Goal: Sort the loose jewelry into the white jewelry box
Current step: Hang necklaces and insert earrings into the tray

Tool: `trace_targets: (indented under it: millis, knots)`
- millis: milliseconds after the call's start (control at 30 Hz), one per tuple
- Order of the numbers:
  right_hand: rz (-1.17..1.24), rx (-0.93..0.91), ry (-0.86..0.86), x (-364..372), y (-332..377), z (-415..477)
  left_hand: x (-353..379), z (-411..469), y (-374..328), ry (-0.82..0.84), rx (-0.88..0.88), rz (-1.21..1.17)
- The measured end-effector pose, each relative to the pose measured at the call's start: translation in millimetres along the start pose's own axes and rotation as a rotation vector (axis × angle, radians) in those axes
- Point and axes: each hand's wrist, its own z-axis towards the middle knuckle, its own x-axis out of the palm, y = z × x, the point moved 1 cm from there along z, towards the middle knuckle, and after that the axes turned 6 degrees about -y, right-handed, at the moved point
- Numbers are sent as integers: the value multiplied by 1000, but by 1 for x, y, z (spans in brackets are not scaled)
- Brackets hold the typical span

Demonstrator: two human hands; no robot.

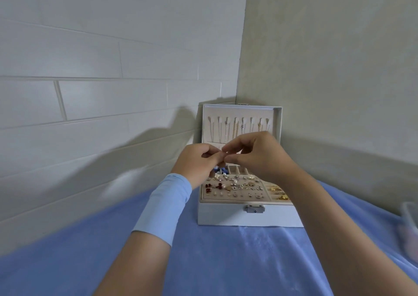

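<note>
just above the open white jewelry box (226,217), the left hand (199,162) and right hand (259,156) pinch a tiny piece (224,153) between them, and a slack grip could drop it among the studs (235,187) inside.

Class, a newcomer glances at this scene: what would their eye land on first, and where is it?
The left hand and right hand, fingertips meeting over the open white jewelry box; anything between them is too small to see. Then the earrings across its tray and necklaces hanging inside the upright lid, on a blue cloth.
</note>
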Motion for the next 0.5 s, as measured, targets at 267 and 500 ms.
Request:
trace_targets:
  millis: [267,500]
  knots:
    - [-52,38,-12,-33,-14,-20,35,-14,-14,53,-43,-19]
    - [-97,22,-12,-30,-24,-20,37,-18,-14,43,-43,-7]
